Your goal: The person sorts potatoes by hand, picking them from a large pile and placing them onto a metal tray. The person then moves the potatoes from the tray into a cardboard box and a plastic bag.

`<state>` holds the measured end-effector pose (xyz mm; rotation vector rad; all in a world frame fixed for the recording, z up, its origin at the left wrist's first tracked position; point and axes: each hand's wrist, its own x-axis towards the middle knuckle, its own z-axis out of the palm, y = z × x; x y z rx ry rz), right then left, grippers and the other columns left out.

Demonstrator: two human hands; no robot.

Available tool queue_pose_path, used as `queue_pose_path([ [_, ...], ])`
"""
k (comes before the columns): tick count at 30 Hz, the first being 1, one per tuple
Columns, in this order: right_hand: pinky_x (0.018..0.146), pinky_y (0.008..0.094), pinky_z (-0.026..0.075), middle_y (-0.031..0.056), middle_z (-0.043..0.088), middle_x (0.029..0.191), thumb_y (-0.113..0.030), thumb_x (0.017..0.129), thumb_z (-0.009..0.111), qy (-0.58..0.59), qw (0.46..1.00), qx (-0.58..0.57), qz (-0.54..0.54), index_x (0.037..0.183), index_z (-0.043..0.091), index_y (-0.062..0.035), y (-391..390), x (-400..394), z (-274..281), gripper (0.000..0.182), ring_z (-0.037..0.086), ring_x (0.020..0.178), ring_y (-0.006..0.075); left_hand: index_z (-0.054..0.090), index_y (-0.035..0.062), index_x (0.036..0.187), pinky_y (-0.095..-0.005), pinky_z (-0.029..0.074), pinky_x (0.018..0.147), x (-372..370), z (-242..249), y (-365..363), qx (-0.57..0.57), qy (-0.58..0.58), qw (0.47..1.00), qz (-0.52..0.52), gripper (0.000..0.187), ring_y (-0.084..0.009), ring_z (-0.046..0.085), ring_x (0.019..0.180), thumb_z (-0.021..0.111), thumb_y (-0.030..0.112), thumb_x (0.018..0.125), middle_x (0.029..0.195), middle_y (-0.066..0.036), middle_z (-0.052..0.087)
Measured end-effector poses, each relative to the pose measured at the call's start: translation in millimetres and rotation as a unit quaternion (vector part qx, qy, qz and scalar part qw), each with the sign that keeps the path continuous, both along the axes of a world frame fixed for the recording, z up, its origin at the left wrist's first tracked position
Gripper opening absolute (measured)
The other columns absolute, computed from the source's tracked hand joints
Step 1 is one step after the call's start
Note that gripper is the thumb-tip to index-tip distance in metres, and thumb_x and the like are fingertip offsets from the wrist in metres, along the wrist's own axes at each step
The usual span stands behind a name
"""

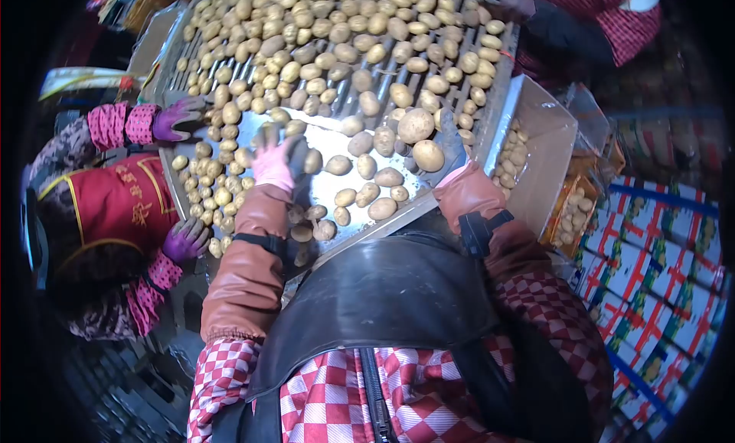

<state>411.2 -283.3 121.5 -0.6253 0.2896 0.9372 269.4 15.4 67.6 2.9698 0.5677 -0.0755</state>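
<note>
Tan, oval potatoes [382, 208] are lying, long axes pointing various ways. Left hand [273, 161] is holding fingers apart; for the right hand [452, 154], this cannot be told.

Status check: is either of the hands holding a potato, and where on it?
Cannot be told. The left hand is among potatoes, palm hidden; the right hand is beside a large potato, no clear grip visible.
</note>
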Motion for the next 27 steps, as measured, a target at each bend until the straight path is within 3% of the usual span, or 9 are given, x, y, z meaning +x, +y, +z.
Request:
queue_pose_path([
  [3, 0.049, 0.0325, 0.054, 0.015, 0.067, 0.11, -0.071, 0.093, 0.043, -0.007, 1.0, 0.023, -0.016, 0.13, 0.053, -0.0063, -24, -7, -11, 0.075, 0.068, 0.075, 0.0244, 0.061, 0.0288, 0.131, -0.0666, 0.021, 0.113, -9, -6, 0, -0.068, -0.02, 0.99, 0.124, 0.045, -0.0431, 0.026, 0.144, 0.064, 0.047, 0.09, 0.155, -0.014, 0.036],
  [6, 0.048, 0.0307, 0.053, 0.013, 0.069, 0.103, -0.063, 0.095, 0.05, -0.085, 0.989, -0.093, -0.078, 0.124, 0.057, -0.0072, -49, -28, -3, 0.063, 0.068, 0.073, 0.0227, 0.056, 0.0232, 0.137, -0.0643, 0.026, 0.112, -26, -9, -41, -0.073, -0.047, 0.995, 0.058, 0.057, -0.048, 0.024, 0.143, 0.07, 0.045, 0.086, 0.156, -0.017, 0.033],
  [11, 0.044, 0.0323, 0.055, 0.0188, 0.069, 0.103, -0.043, 0.089, 0.062, -0.019, 0.996, -0.042, -0.078, 0.131, 0.054, -0.0034, -118, -30, -20, 0.058, 0.069, 0.068, 0.025, 0.051, 0.0172, 0.142, -0.0573, 0.032, 0.112, -46, -18, -42, -0.1, -0.063, 0.989, -0.089, 0.065, -0.048, 0.03, 0.14, 0.075, 0.03, 0.082, 0.152, -0.019, 0.036],
  [14, 0.058, 0.038, 0.058, 0.0186, 0.067, 0.11, -0.036, 0.089, 0.062, -0.069, 0.981, -0.011, -0.178, 0.136, 0.05, -0.0082, -183, -35, -36, 0.056, 0.069, 0.088, 0.0271, 0.051, 0.0114, 0.14, -0.0523, 0.036, 0.11, -52, -10, -28, -0.108, -0.095, 0.985, -0.092, 0.064, -0.0452, 0.039, 0.134, 0.075, 0.026, 0.082, 0.144, -0.022, 0.044],
  [18, 0.066, 0.0374, 0.059, 0.0191, 0.053, 0.137, -0.04, 0.094, 0.061, 0.019, 0.964, 0.058, -0.26, 0.141, 0.047, -0.0177, -238, -38, -27, 0.054, 0.065, 0.099, 0.0296, 0.048, 0.0122, 0.143, -0.0504, 0.031, 0.113, -55, -16, -42, -0.094, -0.053, 0.993, -0.048, 0.066, -0.0434, 0.038, 0.136, 0.072, 0.031, 0.085, 0.149, -0.023, 0.04],
  [21, 0.068, 0.037, 0.059, 0.0187, 0.058, 0.133, -0.046, 0.095, 0.059, 0.0, 0.959, 0.06, -0.276, 0.139, 0.049, -0.0217, -256, -35, -43, 0.051, 0.066, 0.095, 0.0289, 0.045, 0.0132, 0.146, -0.0507, 0.03, 0.114, -45, -16, -62, -0.077, 0.006, 0.996, -0.036, 0.068, -0.0417, 0.038, 0.137, 0.071, 0.033, 0.086, 0.153, -0.021, 0.036],
  [24, 0.061, 0.0327, 0.056, 0.014, 0.069, 0.111, -0.056, 0.093, 0.06, 0.071, 0.954, -0.235, -0.172, 0.132, 0.055, -0.0144, -264, -31, -47, 0.057, 0.066, 0.082, 0.0245, 0.042, 0.0145, 0.148, -0.0543, 0.027, 0.114, -39, -20, -63, -0.086, -0.011, 0.994, -0.062, 0.071, -0.0398, 0.038, 0.138, 0.07, 0.036, 0.086, 0.155, -0.019, 0.034],
  [25, 0.061, 0.0327, 0.056, 0.014, 0.069, 0.111, -0.056, 0.093, 0.06, 0.073, 0.953, -0.235, -0.178, 0.132, 0.055, -0.0144, -272, -32, -48, 0.057, 0.066, 0.082, 0.0245, 0.041, 0.0147, 0.148, -0.0554, 0.027, 0.114, -36, -18, -63, -0.087, -0.011, 0.994, -0.064, 0.072, -0.0394, 0.038, 0.138, 0.07, 0.037, 0.087, 0.155, -0.019, 0.034],
  [27, 0.056, 0.0294, 0.054, 0.01, 0.07, 0.106, -0.058, 0.092, 0.059, 0.091, 0.903, -0.168, -0.385, 0.128, 0.057, -0.0116, -302, -29, -53, 0.058, 0.065, 0.079, 0.0207, 0.042, 0.0144, 0.147, -0.054, 0.027, 0.114, -35, -20, -62, -0.062, -0.002, 0.996, -0.066, 0.071, -0.0394, 0.039, 0.137, 0.071, 0.036, 0.086, 0.156, -0.02, 0.033],
])
